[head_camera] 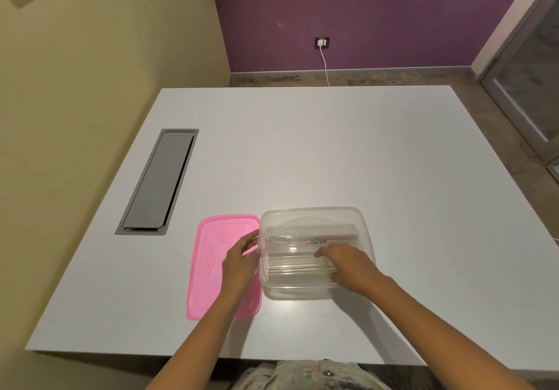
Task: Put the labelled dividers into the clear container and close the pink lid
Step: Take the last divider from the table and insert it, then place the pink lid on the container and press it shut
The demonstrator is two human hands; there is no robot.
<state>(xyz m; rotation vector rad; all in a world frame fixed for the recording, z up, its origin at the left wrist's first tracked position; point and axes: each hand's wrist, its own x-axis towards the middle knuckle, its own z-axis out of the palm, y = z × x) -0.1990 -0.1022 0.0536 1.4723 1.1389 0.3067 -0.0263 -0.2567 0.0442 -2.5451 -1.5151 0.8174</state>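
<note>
Inside the clear container (pixel 314 250) on the bench (pixel 302 147), the dividers (pixel 308 238) lie stacked. Right hand (pixel 348 265) fingers press on them, gripping nothing; left hand (pixel 242 259) steadies the wall. Advise seating the stack flat below the rim, then fetching the pink lid (pixel 211 253) alongside.

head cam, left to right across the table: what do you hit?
Grey cable hatch → pink lid → left hand at the clear container wall → right hand inside it on the dividers.
</note>
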